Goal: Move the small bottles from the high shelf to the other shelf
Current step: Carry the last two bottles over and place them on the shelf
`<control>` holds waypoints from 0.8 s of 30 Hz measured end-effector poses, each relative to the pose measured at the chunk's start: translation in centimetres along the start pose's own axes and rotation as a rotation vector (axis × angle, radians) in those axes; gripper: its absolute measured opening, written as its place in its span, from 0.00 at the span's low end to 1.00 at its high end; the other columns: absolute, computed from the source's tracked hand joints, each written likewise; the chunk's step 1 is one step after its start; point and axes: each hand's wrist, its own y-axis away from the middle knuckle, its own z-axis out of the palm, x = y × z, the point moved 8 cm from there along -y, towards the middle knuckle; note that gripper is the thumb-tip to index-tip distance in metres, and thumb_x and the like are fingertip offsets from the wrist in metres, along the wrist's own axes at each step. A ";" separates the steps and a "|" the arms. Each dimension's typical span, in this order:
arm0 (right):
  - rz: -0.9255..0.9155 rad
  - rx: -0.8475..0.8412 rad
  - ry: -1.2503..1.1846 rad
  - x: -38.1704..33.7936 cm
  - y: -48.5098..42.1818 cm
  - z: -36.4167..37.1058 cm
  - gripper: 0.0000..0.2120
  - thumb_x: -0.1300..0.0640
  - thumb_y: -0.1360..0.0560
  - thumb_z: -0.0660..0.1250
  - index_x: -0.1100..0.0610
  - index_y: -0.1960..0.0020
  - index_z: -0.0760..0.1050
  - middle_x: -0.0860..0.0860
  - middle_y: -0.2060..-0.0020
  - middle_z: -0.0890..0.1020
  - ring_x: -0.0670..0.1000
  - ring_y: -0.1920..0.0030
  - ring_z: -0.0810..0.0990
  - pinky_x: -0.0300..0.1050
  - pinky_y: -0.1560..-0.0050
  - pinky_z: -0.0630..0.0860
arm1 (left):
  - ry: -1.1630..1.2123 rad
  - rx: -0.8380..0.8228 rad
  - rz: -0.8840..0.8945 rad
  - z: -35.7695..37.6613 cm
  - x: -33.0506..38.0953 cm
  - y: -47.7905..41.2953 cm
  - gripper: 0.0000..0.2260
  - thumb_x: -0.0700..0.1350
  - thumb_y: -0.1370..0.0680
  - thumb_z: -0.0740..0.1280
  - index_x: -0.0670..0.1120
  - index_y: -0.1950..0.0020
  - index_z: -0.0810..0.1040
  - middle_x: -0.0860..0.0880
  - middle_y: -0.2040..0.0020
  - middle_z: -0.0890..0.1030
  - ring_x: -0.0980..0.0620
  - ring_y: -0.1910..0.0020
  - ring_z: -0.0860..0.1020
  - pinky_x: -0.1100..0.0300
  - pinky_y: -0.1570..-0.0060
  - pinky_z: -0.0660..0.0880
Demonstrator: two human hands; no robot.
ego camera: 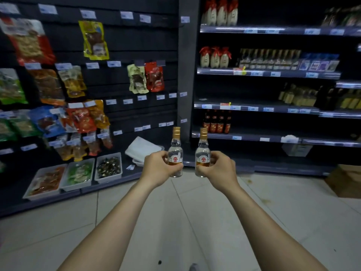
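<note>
I hold two small clear bottles with gold caps and red-and-white labels upright in front of me, above the tiled floor. My left hand [159, 166] grips the left small bottle [176, 145] around its lower half. My right hand [219, 168] grips the right small bottle [203, 147] the same way. The two bottles are a little apart, level with each other. On the shelving to the right, a row of similar small bottles [267, 59] stands on the second shelf from the top [218, 71]. The shelf below [244, 108] is bare on its left part.
A pegboard wall with hanging snack packets [82, 118] fills the left. White trays of sweets [108, 168] sit on its base ledge. Dark sauce bottles [216, 122] stand on a lower right shelf. A cardboard box [343, 180] rests on the floor at right.
</note>
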 end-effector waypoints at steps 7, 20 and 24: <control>0.015 0.070 0.029 6.5 -19.8 -6.1 0.16 0.56 0.36 0.81 0.44 0.52 0.81 0.36 0.62 0.85 0.34 0.59 0.83 0.27 0.66 0.75 | 0.074 -0.043 0.003 12.4 2.7 -19.3 0.15 0.56 0.37 0.82 0.55 0.57 0.81 0.65 0.65 0.84 0.66 0.65 0.82 0.72 0.69 0.74; -0.018 0.123 -0.002 15.9 -49.1 -19.3 0.14 0.57 0.34 0.80 0.46 0.53 0.81 0.35 0.61 0.86 0.36 0.61 0.84 0.25 0.67 0.74 | 0.078 -0.098 0.058 32.6 11.6 -45.9 0.14 0.52 0.35 0.82 0.53 0.54 0.84 0.60 0.64 0.85 0.65 0.65 0.82 0.72 0.69 0.74; -0.036 0.121 0.012 19.0 -58.7 -24.0 0.15 0.56 0.34 0.82 0.43 0.55 0.79 0.30 0.61 0.84 0.34 0.60 0.83 0.25 0.67 0.73 | 0.076 -0.096 0.066 39.2 15.2 -53.8 0.13 0.52 0.35 0.82 0.54 0.56 0.83 0.65 0.64 0.84 0.66 0.65 0.82 0.73 0.70 0.73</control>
